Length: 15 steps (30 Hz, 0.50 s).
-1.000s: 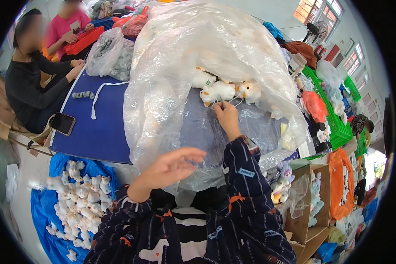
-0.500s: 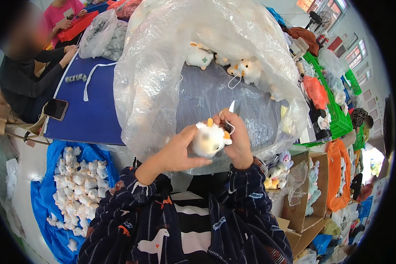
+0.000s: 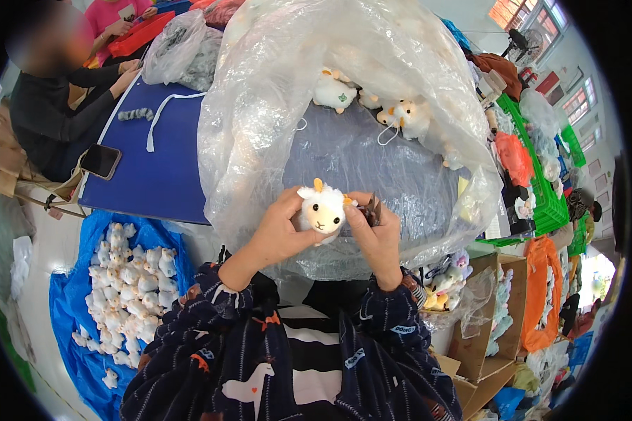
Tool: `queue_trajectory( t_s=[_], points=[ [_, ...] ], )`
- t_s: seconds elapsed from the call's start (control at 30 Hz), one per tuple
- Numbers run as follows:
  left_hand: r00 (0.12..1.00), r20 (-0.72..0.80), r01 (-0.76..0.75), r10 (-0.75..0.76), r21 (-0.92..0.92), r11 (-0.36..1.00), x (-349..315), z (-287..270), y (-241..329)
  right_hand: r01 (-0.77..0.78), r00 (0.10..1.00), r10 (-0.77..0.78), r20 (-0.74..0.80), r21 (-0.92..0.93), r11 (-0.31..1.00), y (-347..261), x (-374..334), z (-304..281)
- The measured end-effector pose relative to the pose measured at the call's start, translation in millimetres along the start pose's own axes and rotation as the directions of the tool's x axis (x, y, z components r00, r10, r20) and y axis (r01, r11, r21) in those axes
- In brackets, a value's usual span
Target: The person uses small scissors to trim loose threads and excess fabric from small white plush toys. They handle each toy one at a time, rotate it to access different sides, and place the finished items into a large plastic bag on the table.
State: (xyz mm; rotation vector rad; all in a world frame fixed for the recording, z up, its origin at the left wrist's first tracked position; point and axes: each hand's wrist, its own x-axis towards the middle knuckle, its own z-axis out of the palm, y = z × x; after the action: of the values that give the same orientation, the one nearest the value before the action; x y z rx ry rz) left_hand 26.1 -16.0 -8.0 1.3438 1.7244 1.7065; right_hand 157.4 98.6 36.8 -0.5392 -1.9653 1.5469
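Observation:
A small white plush sheep (image 3: 321, 210) with orange horns or ears and black eyes is between my two hands, its face turned up. My left hand (image 3: 281, 228) is closed round its left side. My right hand (image 3: 376, 235) has its thumb against the toy's right side. Its curled fingers also hold a small dark tool (image 3: 373, 210), mostly hidden, whose kind I cannot make out. Beyond my hands, similar white plush toys (image 3: 333, 93) lie inside a large clear plastic bag (image 3: 253, 105), one with a white cord loop (image 3: 387, 135).
Left of the bag, the blue tabletop (image 3: 168, 168) carries a phone (image 3: 101, 161), a grey striped tail piece (image 3: 135, 114) and a white strip (image 3: 154, 126). A person (image 3: 56, 119) sits at its left edge. Many white toys fill a blue sack (image 3: 70, 295) on the floor. A cardboard box (image 3: 481, 337) stands right.
The plush sheep has turned from lying sideways to face up, and my hands have shifted slightly. The tool's pale pointed tip and the toy's cord loop no longer show near my right hand.

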Motion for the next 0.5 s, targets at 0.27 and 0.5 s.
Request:
queue_trajectory(
  t_s=[0.27,0.5],
  points=[
    [0.997,-0.052,0.049,-0.059,-0.18,0.982,-4,7,-10,-0.096,0.995,0.087,0.049,0.228,0.969,14,12,11],
    [0.988,-0.152,-0.035,0.034,-0.008,0.999,0,9,-1,-0.118,0.993,0.115,0.028,0.324,0.939,4,15,16]
  ],
)
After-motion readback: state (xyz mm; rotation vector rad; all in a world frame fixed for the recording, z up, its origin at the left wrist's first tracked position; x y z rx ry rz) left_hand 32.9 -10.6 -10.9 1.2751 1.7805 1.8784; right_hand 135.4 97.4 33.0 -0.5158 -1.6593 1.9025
